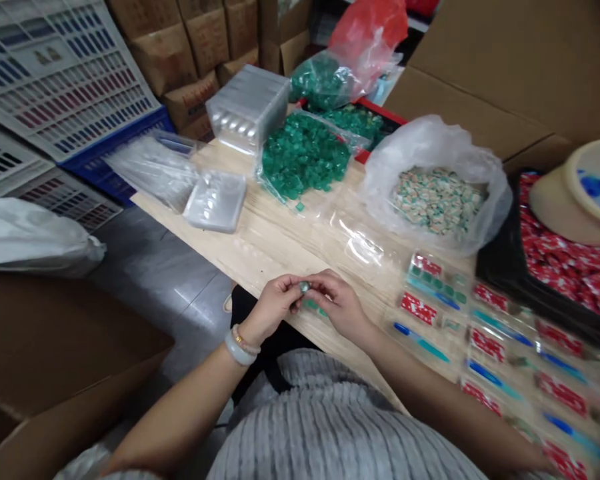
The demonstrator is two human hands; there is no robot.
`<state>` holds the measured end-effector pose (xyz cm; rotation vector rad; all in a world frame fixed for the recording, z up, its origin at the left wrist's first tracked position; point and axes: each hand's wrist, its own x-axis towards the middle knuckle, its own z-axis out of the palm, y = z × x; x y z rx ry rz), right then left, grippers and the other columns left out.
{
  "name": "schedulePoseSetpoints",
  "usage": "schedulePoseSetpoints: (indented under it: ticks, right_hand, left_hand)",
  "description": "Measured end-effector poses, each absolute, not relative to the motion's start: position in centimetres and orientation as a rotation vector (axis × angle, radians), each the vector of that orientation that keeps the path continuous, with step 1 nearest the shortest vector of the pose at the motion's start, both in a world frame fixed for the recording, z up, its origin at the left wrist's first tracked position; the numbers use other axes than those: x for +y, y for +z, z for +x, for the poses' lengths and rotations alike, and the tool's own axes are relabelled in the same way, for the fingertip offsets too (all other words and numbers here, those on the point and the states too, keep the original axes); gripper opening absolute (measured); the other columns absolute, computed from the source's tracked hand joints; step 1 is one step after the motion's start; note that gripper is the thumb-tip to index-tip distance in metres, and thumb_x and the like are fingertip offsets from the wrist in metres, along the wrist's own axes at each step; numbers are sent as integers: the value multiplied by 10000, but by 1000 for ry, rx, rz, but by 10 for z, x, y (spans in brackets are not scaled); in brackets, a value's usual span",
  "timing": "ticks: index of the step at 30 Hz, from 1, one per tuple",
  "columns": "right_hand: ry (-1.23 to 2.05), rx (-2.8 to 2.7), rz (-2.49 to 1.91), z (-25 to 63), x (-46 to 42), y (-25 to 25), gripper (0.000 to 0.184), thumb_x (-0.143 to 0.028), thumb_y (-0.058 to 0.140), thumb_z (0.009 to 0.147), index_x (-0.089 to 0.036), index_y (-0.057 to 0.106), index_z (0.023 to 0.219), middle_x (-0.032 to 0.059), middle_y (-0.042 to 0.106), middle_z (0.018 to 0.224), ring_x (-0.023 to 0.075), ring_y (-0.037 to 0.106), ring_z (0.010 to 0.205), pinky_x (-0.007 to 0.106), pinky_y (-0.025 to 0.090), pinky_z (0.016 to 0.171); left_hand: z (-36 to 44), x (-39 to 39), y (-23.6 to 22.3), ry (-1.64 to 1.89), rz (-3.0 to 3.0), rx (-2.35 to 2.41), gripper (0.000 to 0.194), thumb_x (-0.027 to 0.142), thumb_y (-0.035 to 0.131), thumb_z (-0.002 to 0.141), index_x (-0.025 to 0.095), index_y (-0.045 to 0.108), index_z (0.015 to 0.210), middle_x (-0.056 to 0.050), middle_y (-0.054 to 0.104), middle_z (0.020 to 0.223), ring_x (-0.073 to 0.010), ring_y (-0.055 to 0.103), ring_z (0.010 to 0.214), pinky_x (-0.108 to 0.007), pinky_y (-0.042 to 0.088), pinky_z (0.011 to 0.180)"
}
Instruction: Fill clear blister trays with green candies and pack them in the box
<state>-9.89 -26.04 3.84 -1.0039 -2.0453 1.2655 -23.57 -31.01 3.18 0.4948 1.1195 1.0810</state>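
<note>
My left hand [273,307] and my right hand [337,303] meet above the wooden tabletop [260,250], pinching a small grey-green stone [305,287] between their fingertips. A few green pieces [314,308] lie just below my fingers. To the right of my right hand, clear blister packs [430,300] with red labels and blue strips cover the table. Farther off sit a plastic bag of green stones [305,157], a white bag of mixed green and beige pieces [437,200], and a clear plastic tray [215,200].
A stack of clear trays [247,107] and a red-edged tray [375,120] stand at the table's far side. Cardboard boxes [45,347] surround the table, with display racks [65,80] behind. A black tray of red packets [565,247] lies to the right.
</note>
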Motion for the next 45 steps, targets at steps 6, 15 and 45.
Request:
schedulePoseSetpoints:
  ticks: [6, 15, 45]
  right_hand:
    - [740, -2587, -1187, -153, -237, 34, 142, -231, 489, 806, -138, 585, 853, 65, 535, 823, 149, 530, 729, 253, 430, 631]
    - [294, -3033, -1281, -187, -236, 15, 183, -295, 501, 803, -143, 586, 858, 95, 555, 863, 205, 546, 771, 291, 399, 610]
    - [249, -2938, -1237, -201, -239, 13, 193, -285, 454, 815, -160, 598, 849, 79, 577, 872, 222, 499, 846, 348, 341, 702]
  left_hand:
    - [-296, -309, 19, 1457, 221, 1211, 410, 38, 516, 557, 179, 466, 939, 16, 544, 796, -73, 502, 673, -197, 380, 593]
    - [-309, -307, 1, 1501, 144, 1156, 294, 39, 555, 561, 133, 518, 837, -19, 569, 848, -100, 536, 806, -253, 389, 775]
    - [-300, -311, -11, 996, 1578, 1908, 443, 13, 389, 720, 146, 479, 1133, -91, 521, 1016, -177, 501, 975, -348, 426, 886]
